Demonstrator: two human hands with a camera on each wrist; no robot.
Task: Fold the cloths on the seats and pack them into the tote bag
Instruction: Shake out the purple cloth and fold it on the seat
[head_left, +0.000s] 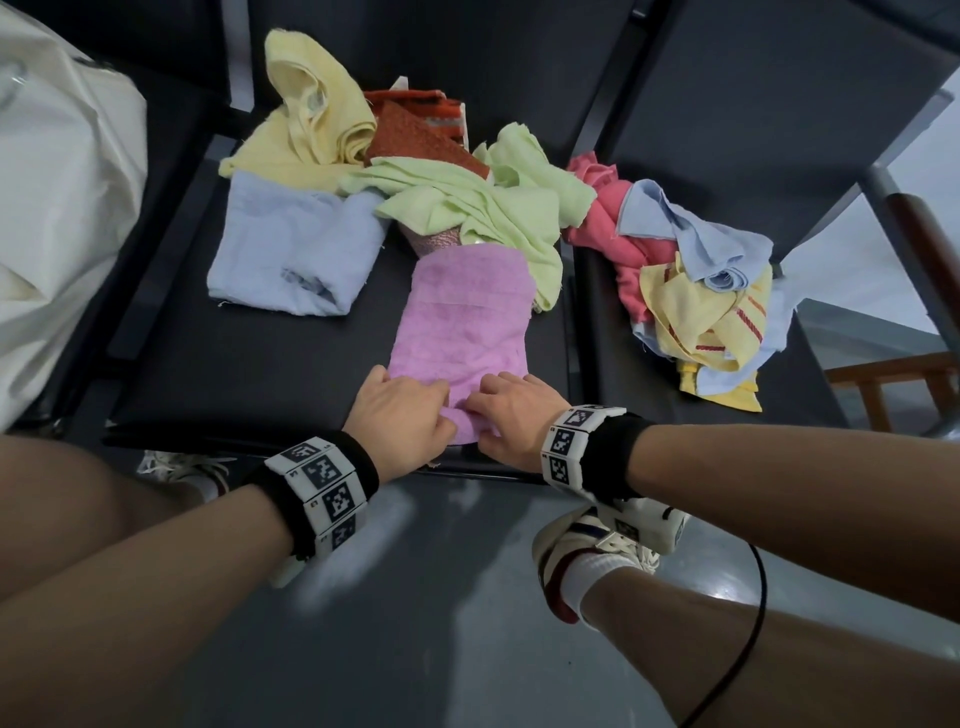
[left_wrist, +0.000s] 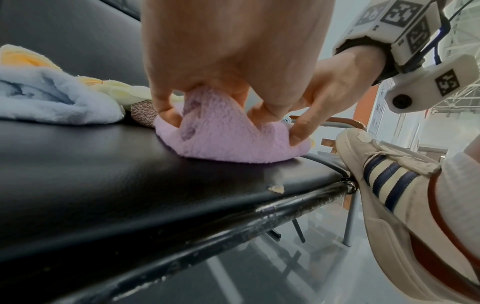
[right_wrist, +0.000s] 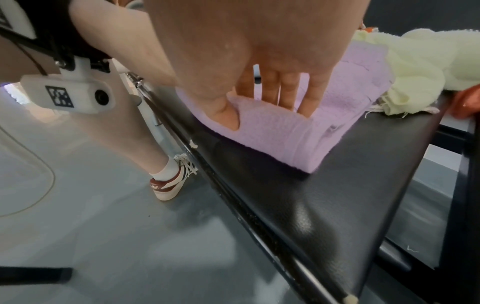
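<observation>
Both hands, left (head_left: 402, 415) and right (head_left: 511, 418), pinch the pink cloth's (head_left: 465, 322) near edge on the seat (head_left: 249, 364); tote (head_left: 57, 208) interior is hidden.

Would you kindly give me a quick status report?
Both hands, left and right, pinch purple cloth's near edge. Cloth flat on seat. Green cloth overlaps far end.
</observation>
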